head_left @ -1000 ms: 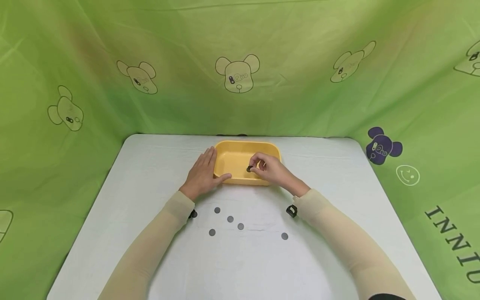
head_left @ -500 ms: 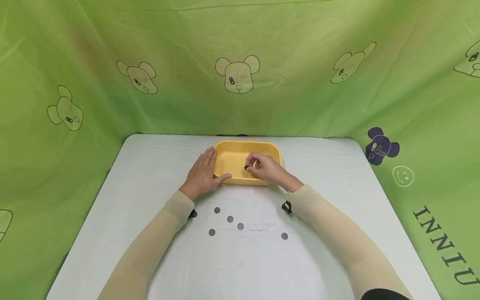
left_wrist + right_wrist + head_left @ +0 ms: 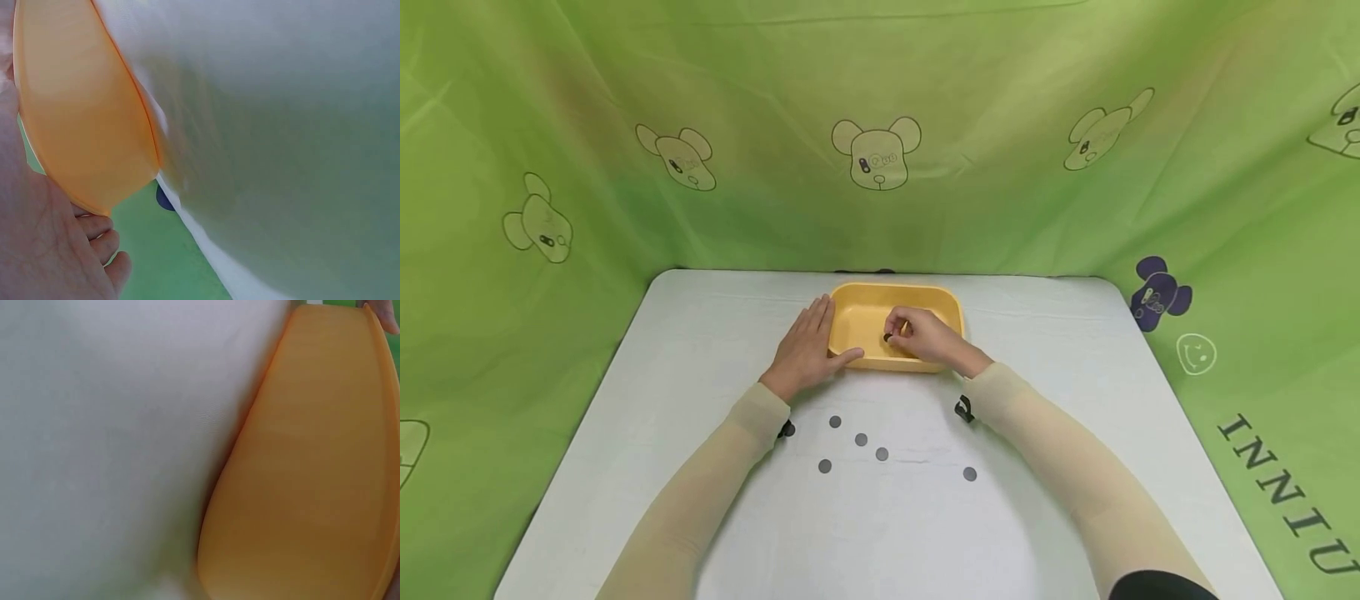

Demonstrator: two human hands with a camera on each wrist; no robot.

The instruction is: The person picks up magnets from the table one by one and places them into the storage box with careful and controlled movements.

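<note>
A yellow tray (image 3: 859, 297) sits at the far middle of the white table (image 3: 700, 333). My left hand (image 3: 806, 347) lies flat against the tray's left side, thumb along its front wall; the left wrist view shows the palm (image 3: 44, 250) beside the tray's wall (image 3: 81, 112). My right hand (image 3: 917, 335) hovers over the tray's inside and pinches a small dark disc (image 3: 888, 337) between thumb and fingers. The right wrist view shows only the tray's outer wall (image 3: 312, 475) and the table. Several grey discs lie on the table nearer to me, one of them (image 3: 861, 439) in the middle.
A lone grey disc (image 3: 970, 474) lies to the right of the group. Green cloth (image 3: 880, 125) with bear prints hangs behind and on both sides of the table. Black wrist straps (image 3: 962, 408) show on my sleeves.
My right hand has moved slightly left and further over the tray with the dark disc still pinched. The left hand and the discs on the table have stayed put.
</note>
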